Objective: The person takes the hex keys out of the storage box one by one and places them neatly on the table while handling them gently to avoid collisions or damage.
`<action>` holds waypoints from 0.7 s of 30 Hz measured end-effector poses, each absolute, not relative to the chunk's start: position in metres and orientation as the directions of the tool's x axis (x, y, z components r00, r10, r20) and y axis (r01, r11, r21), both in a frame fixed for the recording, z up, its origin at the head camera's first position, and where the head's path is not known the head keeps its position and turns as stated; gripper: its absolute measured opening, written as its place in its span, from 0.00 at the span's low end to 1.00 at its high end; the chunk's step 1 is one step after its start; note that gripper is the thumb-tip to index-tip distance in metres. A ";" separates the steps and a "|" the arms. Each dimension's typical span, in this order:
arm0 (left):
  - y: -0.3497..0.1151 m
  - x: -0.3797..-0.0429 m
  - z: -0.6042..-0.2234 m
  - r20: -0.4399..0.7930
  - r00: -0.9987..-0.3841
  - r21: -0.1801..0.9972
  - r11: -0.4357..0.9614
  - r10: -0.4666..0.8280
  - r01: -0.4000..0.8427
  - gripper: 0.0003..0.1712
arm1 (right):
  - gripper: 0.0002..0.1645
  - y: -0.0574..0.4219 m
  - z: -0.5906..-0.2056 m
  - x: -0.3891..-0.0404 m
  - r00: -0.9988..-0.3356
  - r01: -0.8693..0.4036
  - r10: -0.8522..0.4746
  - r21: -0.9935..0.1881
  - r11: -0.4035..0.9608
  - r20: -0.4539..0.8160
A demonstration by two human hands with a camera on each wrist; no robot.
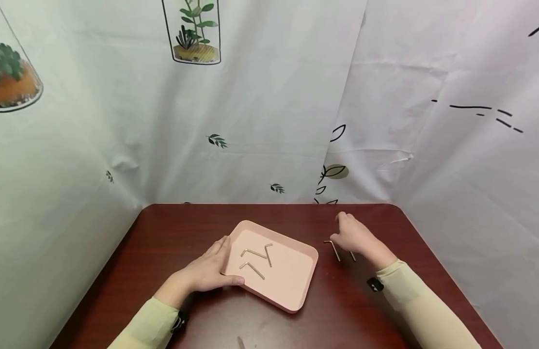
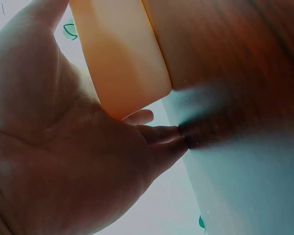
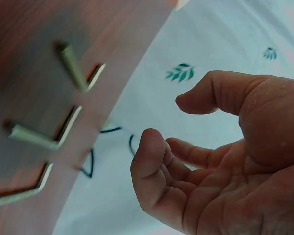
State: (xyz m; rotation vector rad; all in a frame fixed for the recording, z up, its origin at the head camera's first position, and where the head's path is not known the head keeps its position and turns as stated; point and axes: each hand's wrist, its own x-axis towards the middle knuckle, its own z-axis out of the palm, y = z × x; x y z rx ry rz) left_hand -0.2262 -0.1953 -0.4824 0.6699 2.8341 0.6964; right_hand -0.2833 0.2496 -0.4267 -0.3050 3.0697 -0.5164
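At the left corner of a pink rectangular tray [image 1: 291, 304], my left hand [image 1: 210, 269] holds on, its thumb over the near rim and its fingers along the left side. In the left wrist view the palm lies against the tray's outer wall [image 2: 127, 54], and some fingertips are down at the table. Three brass-coloured L-shaped hex keys [image 1: 254, 270] lie inside the tray. To its right, my right hand [image 1: 354, 236] hovers over more hex keys [image 1: 335, 251] on the table. Thumb and bent fingers stand apart there, with nothing between them; the right wrist view shows three keys [image 3: 34, 137].
The dark red-brown table [image 1: 182, 218] has rounded far corners. White curtains [image 1: 269, 106] printed with plants and leaves hang behind it and on both sides. A small dark elongated mark [image 1: 241, 342] shows at the near edge of the head view.
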 end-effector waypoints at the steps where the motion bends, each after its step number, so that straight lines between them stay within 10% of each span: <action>1: -0.195 -0.226 -0.483 -0.035 -0.890 0.472 0.793 0.455 0.386 0.81 | 0.30 0.245 -0.425 -0.282 -0.979 -0.197 -0.201 -0.326 0.925 0.020; 21: -0.195 -0.227 -0.488 -0.032 -0.888 0.450 0.800 0.459 0.397 0.81 | 0.31 0.192 -0.417 -0.271 -0.958 -0.275 -0.284 -0.365 0.889 0.031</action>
